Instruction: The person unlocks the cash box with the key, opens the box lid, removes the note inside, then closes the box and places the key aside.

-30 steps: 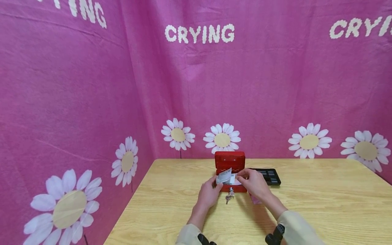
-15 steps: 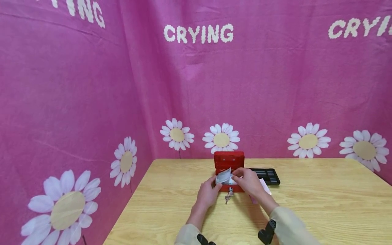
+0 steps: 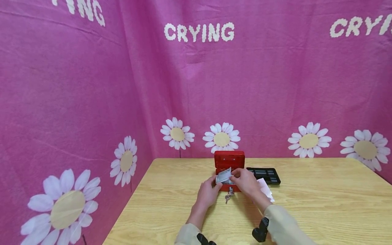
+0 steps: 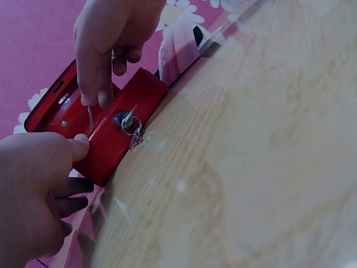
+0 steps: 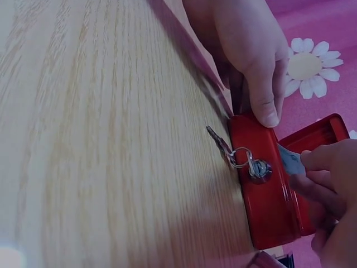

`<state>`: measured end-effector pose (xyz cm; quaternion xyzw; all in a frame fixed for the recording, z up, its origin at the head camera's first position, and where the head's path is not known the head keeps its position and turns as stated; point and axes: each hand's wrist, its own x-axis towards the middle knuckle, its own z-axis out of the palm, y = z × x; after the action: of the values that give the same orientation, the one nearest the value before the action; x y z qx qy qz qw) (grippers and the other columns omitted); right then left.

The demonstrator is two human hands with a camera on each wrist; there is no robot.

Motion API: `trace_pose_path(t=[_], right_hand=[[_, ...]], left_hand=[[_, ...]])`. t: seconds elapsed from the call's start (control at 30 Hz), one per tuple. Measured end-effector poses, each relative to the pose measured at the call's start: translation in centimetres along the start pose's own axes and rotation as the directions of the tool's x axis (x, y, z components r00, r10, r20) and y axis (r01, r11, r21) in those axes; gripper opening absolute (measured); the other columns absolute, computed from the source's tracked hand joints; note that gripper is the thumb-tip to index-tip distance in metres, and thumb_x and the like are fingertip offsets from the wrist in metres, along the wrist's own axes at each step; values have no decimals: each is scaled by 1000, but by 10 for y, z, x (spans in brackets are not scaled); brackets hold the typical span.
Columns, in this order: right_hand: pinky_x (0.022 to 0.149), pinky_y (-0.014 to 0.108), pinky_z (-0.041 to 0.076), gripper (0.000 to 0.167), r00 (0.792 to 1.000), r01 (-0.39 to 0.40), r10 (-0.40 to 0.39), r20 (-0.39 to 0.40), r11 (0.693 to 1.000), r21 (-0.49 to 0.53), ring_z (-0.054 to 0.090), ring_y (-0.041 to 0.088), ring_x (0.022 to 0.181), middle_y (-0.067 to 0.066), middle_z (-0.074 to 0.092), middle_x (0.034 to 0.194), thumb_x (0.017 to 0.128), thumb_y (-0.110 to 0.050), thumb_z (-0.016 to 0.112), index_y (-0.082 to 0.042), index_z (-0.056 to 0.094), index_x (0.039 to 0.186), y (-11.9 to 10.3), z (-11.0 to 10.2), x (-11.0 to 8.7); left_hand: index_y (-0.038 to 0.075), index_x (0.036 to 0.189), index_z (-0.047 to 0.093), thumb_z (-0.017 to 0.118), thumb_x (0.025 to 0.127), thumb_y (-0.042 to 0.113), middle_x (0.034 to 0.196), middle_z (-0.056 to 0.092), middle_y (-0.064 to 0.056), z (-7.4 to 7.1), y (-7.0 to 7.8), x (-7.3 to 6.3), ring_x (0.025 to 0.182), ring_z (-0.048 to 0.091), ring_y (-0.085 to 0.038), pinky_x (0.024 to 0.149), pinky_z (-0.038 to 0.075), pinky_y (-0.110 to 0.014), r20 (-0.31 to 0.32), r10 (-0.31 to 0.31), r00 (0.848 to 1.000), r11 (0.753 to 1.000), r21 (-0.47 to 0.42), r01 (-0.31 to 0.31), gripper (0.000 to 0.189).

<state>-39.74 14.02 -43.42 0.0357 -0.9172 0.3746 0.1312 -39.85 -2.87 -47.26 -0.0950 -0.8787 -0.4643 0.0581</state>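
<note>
A red cash box [image 3: 229, 159] stands with its lid up; keys [image 5: 218, 144] on a ring hang from its front lock [image 5: 260, 171]. My left hand [image 3: 207, 194] grips the box's left end, thumb on the rim and fingers against the outer side. Over the inside, my right hand [image 3: 246, 182] pinches a grey-blue banknote [image 5: 291, 161] between thumb and forefinger. In the head view, a grey-blue note [image 3: 224, 175] slants up out of the box beside the right fingertips. The box's floor is mostly hidden by hands and paper.
Pale pink banknotes [image 3: 265, 189] lie on the wooden table [image 3: 321, 204] right of the box, partly behind my right wrist. Behind them is a black compartment tray [image 3: 269, 176]. A pink flowered cloth [image 3: 260, 85] hangs behind the table and along its left side.
My right hand has moved left over the box, toward the slanting note. More of the pale pink notes and the black tray now shows. The left hand has kept its place.
</note>
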Motion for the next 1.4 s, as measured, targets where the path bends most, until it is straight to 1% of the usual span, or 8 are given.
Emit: trace_pose_path(t=[0.17,0.3,0.43,0.53,0.77,1.07,1.2,1.4], right_hand=[[79,44,56,29,1000,10,-10,13,1000,-18,67,24,88,12,74,97,90,-24,71,0,73,106,-1,2,-1],[79,43,56,30,1000,21,-21,12,1000,-8,66,22,88,11,75,99,91,-27,70,-2,75,105,-2,3,-2],[72,35,54,28,999,37,-37,13,999,-4,64,17,83,7,76,94,92,-30,70,-5,77,101,-3,4,-1],[67,30,50,27,999,34,-34,16,999,-2,62,15,79,3,76,90,92,-31,69,-7,78,98,-3,5,-1],[68,29,48,25,1000,30,-30,4,999,-24,61,14,79,1,76,90,91,-32,69,-10,79,97,-3,7,1],[62,28,43,19,999,18,-19,-42,1000,-25,55,15,71,-1,69,76,91,-27,70,-9,78,92,-2,10,-2],[64,28,44,20,998,16,-17,-64,1000,-6,56,14,73,-1,71,79,92,-27,69,-10,78,94,-2,10,-2],[68,29,47,21,997,13,-11,-82,1000,22,61,14,76,0,74,82,93,-28,68,-9,78,95,-4,11,-4]], left_hand=[[4,145,50,58,101,26,142,58,-12,0,0,1,134,52,-32,110,43,-51,-3,13,1000,1000,6,-13,50],[4,143,53,58,101,26,139,61,-11,1,-1,1,131,55,-31,109,45,-51,-12,40,999,999,13,-40,48],[4,140,56,60,99,23,133,65,-12,1,-2,2,126,59,-30,106,46,-51,-32,82,996,996,25,-81,45],[4,139,56,60,99,23,133,65,-12,1,-3,2,127,59,-30,107,45,-51,-33,90,995,996,27,-89,44],[4,141,54,60,100,25,137,62,-12,0,-1,2,130,56,-31,108,45,-51,-23,54,998,998,10,-54,46],[2,142,53,60,100,24,139,60,-14,2,-1,1,134,53,-32,114,39,-52,-24,43,999,999,3,-43,48],[3,142,53,60,100,25,141,59,-14,1,0,1,134,52,-32,111,43,-51,-26,21,999,1000,3,-21,49],[3,143,52,60,100,27,142,58,-12,1,1,1,135,51,-32,111,42,-51,-25,3,1000,1000,19,-3,50]])
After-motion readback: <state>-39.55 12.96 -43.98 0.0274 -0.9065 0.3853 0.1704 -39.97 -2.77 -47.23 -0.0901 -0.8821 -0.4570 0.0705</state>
